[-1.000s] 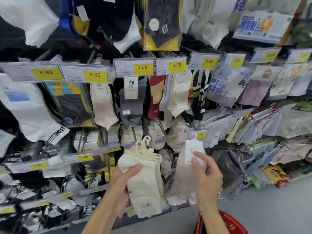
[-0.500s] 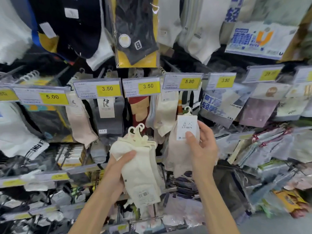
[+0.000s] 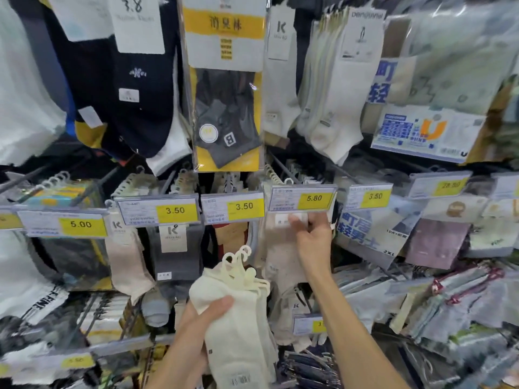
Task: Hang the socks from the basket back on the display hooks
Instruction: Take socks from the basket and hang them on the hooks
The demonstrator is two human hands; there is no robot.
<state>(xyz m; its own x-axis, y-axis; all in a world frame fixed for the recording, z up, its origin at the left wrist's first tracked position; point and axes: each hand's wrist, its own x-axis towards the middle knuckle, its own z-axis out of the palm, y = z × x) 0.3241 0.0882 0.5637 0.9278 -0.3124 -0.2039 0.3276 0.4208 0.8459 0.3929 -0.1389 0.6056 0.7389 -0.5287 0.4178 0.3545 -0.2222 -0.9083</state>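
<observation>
The pale sock pair is held up just under the 5.80 price tag, its header card pinched between the thumb and fingers of our right hand. The tag hides its hanger, so we cannot tell whether it sits on the display hook. Lower down, our left hand grips a bundle of cream socks around the middle, their plastic hangers pointing up at the rack.
</observation>
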